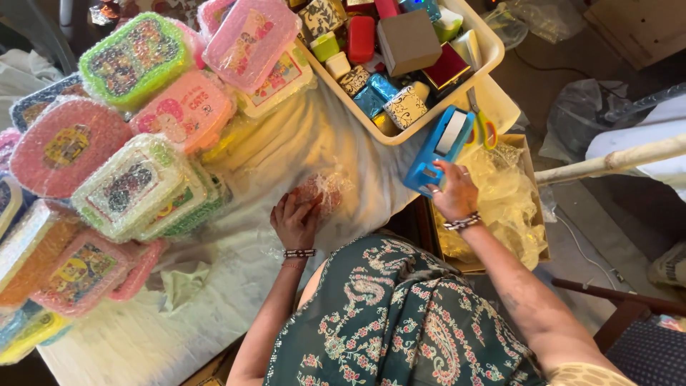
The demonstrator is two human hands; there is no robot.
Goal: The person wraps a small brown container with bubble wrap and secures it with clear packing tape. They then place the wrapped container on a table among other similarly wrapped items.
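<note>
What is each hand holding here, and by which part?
Right hand grips the blue tape dispenser at its lower handle end. Left hand presses on a small bubble-wrapped item at its near edge.

The left hand [294,220] presses a small bubble-wrapped item [321,191] onto the white-covered table [286,154]. The right hand [451,191] grips a blue tape dispenser [437,151] at the table's right edge, beside a cream tray [493,50].

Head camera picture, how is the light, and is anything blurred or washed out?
Head view: strong light washes out the white cloth and glares off the bubble-wrapped boxes; the left hand and right hand are slightly soft; edges of the picture bend, as with a wide lens.
</note>
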